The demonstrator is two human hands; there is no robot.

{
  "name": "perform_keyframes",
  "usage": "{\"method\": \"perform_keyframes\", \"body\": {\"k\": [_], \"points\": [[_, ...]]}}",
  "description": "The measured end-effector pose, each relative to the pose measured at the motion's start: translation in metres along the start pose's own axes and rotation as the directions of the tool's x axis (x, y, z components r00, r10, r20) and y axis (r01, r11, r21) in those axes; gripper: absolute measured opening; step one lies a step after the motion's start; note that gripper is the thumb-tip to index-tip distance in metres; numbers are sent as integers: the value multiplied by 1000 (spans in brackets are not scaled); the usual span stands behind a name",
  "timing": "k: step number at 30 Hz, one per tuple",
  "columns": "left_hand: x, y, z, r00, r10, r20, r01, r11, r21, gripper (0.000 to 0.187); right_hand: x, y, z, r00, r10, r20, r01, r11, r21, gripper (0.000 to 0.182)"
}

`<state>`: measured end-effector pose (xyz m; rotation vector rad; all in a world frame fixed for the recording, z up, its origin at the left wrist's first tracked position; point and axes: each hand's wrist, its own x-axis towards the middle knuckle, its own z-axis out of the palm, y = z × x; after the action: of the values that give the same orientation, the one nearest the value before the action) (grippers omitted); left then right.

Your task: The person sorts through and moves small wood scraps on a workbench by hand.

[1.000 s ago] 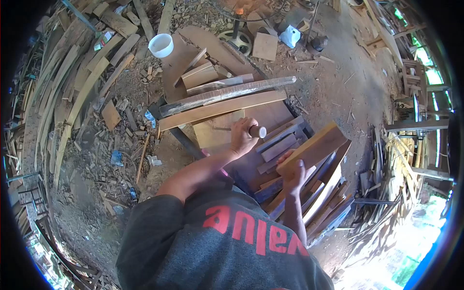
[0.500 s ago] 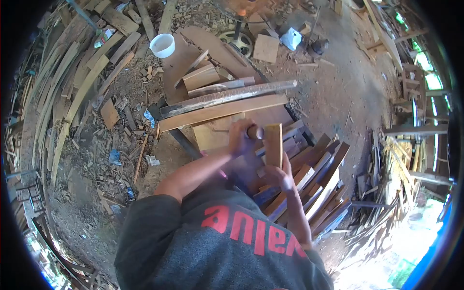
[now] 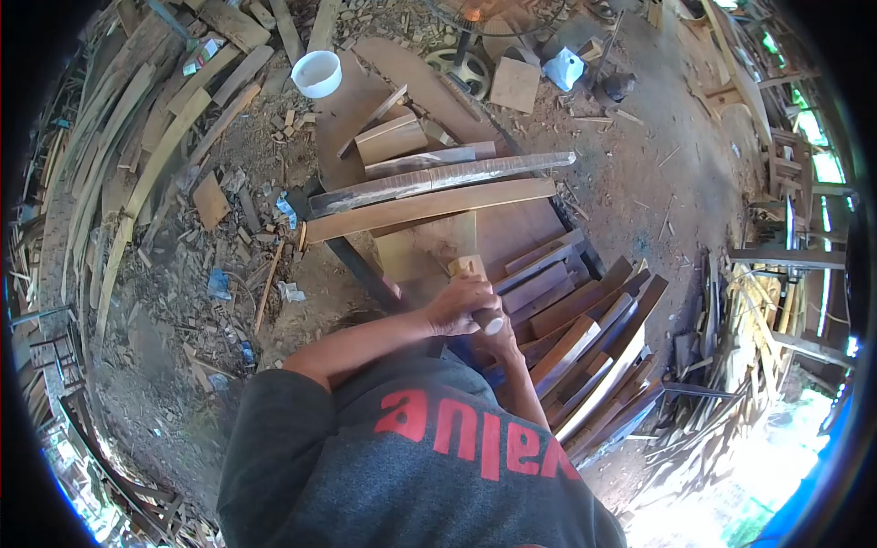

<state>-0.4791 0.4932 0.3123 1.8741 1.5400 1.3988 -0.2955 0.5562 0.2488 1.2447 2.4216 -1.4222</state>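
My left hand (image 3: 461,303) is closed round a round-ended wooden piece (image 3: 491,321), whose pale end pokes out beside the fingers. My right hand (image 3: 498,342) is just below and behind it, partly covered by the left hand and the round piece. Beyond my left knuckles shows the end of a wooden block (image 3: 468,266); my right hand's hold on it is hidden. Both hands are close together in front of my chest, over the near side of a low wooden work surface (image 3: 521,224).
Long curved boards (image 3: 429,210) lie across the surface ahead. Several stacked wood strips (image 3: 571,352) stand to the right. A white bucket (image 3: 316,74) sits at the far left, and a white plastic bag (image 3: 564,69) lies farther back. Wood scraps (image 3: 211,208) litter the ground at left.
My left hand has moved down toward me with the round-ended piece. The wooden block has swung from upright at the right to beyond my left hand, and my right hand has shifted left.
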Motion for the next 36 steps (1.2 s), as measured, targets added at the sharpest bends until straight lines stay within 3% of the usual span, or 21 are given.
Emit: {"method": "perform_keyframes", "body": {"k": [1, 3, 5, 8, 10, 11, 13, 14, 15, 17, 19, 21, 26, 28, 29, 31, 32, 33, 34, 36], "points": [[0, 1, -2, 1000, -4, -2, 4, 1000, -4, 21, -9, -16, -6, 986, 159, 57, -157, 987, -35, 54], [8, -1, -9, 989, -110, -97, 106, 993, -45, 27, -21, -25, -14, 987, 141, 82, -137, 989, -49, 61], [16, -12, -20, 992, -43, -117, 46, 999, 17, 24, -27, -31, -19, 973, 226, 54, -224, 974, -43, 64], [36, -25, -46, 974, -150, -172, 126, 982, -140, 23, -32, -37, -37, 969, 247, 12, -247, 969, 5, 61], [50, -26, -74, 895, -445, -22, 431, 878, -207, 23, -35, -42, -46, 971, 227, -74, -223, 973, 62, 60], [54, -28, -85, 899, -439, -15, 426, 880, -211, 23, -34, -45, -52, 969, 232, -82, -227, 972, 65, 60], [61, -33, -102, 787, -615, 45, 512, 610, -605, 24, -30, -55, -64, 970, 205, -132, -197, 978, 76, 60], [62, -40, -95, 787, -580, -208, 358, 705, -612, 26, -26, -56, -68, 971, 175, -165, -173, 985, 25, 58], [61, -48, -91, 790, -577, -207, 356, 707, -610, 26, -23, -64, -72, 970, 174, -169, -172, 985, 27, 58], [59, -59, -88, 710, -604, -362, 320, 735, -599, 28, -18, -88, -86, 968, 176, -180, -164, 983, 81, 56], [66, -53, -93, 708, -599, -373, 314, 741, -593, 30, -13, -112, -99, 966, 155, -208, -140, 987, 83, 56], [68, -55, -95, 722, -594, -356, 316, 740, -593, 29, -11, -146, -115, 958, -50, -281, 87, 989, 120, 56], [67, -63, -92, 778, -547, -309, 309, 762, -569, 29, -10, -233, -156, 928, -194, -317, 234, 968, 93, 57], [64, -67, -92, 801, -525, -287, 328, 787, -522, 29, -8, -260, -161, 832, -399, -386, 469, 877, 103, 60], [63, -67, -92, 805, -537, -253, 342, 767, -543, 25, -2, -263, -157, 830, -403, -386, 472, 876, 100, 60], [63, -66, -94, 810, -542, -223, 349, 753, -558, 21, 10, -270, -153, 761, -569, -313, 625, 772, 116, 62], [62, -64, -94, 811, -538, -230, 313, 731, -607, 15, 15, -275, -160, 900, -428, -85, 421, 902, -96, 52], [62, -61, -93, 811, -535, -236, 275, 705, -653, 9, 31, -268, -152, 888, -460, -16, 432, 845, -316, 52], [63, -52, -92, 752, -591, -294, 198, 627, -753, 10, 36, -269, -157, 920, -388, 51, 382, 863, -330, 52], [67, -59, -96, 785, -556, -273, 210, 653, -728, 12, 40, -282, -168, 940, -322, 114, 342, 867, -362, 52]]}}
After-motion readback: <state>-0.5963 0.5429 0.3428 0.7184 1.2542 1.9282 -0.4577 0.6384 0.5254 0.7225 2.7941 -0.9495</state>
